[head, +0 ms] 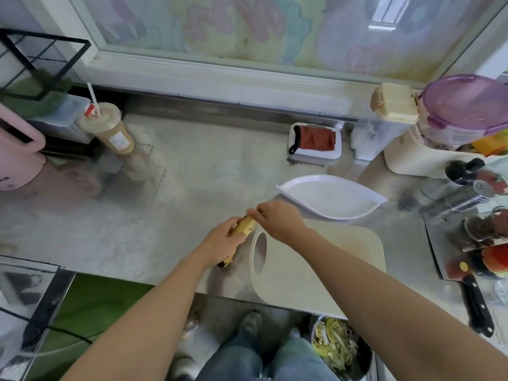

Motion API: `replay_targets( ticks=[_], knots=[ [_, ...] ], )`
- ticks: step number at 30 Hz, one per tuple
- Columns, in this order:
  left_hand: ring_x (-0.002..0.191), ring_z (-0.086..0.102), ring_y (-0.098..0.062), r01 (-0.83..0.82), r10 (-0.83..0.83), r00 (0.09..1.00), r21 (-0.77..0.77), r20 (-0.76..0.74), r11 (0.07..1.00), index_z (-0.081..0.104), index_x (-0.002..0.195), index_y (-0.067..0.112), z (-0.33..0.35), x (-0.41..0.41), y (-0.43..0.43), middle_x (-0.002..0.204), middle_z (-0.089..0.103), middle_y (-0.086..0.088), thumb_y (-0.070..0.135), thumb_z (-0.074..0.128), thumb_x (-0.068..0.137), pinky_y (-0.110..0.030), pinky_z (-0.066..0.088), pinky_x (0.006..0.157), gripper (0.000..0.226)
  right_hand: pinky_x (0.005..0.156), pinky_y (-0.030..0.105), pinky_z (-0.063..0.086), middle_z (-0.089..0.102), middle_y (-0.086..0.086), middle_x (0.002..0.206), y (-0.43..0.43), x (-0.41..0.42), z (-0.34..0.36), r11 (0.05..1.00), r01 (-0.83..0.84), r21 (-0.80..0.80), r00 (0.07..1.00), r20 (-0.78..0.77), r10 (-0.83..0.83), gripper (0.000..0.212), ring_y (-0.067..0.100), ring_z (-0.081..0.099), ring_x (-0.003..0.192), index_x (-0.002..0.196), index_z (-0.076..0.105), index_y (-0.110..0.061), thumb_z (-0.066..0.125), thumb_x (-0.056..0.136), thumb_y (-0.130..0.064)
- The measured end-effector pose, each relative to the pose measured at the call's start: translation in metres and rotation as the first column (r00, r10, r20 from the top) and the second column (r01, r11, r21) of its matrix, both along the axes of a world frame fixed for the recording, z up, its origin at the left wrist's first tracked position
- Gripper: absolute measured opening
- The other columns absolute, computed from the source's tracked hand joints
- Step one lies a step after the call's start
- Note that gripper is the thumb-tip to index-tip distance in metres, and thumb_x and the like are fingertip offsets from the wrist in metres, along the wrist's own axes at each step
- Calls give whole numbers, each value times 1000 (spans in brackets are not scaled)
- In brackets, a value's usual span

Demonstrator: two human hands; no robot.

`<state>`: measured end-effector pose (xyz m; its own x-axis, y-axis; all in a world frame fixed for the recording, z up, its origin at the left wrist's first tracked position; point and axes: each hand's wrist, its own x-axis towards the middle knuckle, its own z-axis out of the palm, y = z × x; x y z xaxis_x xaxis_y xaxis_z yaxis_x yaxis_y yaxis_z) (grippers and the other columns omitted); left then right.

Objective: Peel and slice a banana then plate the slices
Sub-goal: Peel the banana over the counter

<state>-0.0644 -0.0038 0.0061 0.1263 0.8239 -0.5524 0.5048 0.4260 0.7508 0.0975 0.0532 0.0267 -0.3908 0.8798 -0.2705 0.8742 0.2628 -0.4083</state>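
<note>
Yellow skin is seen intact on the banana (245, 226) — peeling is judged to be only at its start. The fruit is held over the counter (192, 174), just beside the left edge of the cutting board (330, 270). It is gripped round its middle by the left hand (220, 239), and its stem end is pinched by the right hand (280, 220). No flesh is exposed. The white plate (330, 198) beyond the board is bare, and the cleaver (477, 306) lies untouched well to the right — slicing and plating remain.
</note>
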Motion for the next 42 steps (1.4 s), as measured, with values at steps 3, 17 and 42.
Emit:
replay_targets(
  ticks=[3, 17, 42],
  knots=[
    [66, 59, -19, 22, -12, 998, -144, 64, 989, 47, 125, 31, 0, -6, 11, 85, 61, -6, 38, 59, 91, -29, 53, 55, 36, 56, 33, 33, 45, 0, 59, 7, -3, 2, 994, -113, 5, 992, 65, 112, 53, 22, 50, 63, 63, 47, -12, 33, 99, -48],
    [59, 55, -11, 194, -194, 981, -73, 16, 978, 54, 96, 23, -10, -29, 31, 80, 63, -2, 47, 51, 94, -23, 46, 52, 25, 53, 30, 24, 26, -1, 55, 15, -11, -8, 933, 119, -340, 866, -425, -265, 47, 11, 23, 49, 56, 32, -16, 48, 97, -33],
    [67, 54, -15, 73, -5, 907, 145, -421, 987, 47, 94, 19, -1, -16, 28, 76, 57, 3, 53, 54, 89, -28, 36, 56, 35, 56, 31, 31, 49, 1, 68, 30, -9, 8, 974, -112, -196, 990, 68, 128, 30, 21, 46, 66, 69, 42, -15, 36, 92, -33]
  ],
)
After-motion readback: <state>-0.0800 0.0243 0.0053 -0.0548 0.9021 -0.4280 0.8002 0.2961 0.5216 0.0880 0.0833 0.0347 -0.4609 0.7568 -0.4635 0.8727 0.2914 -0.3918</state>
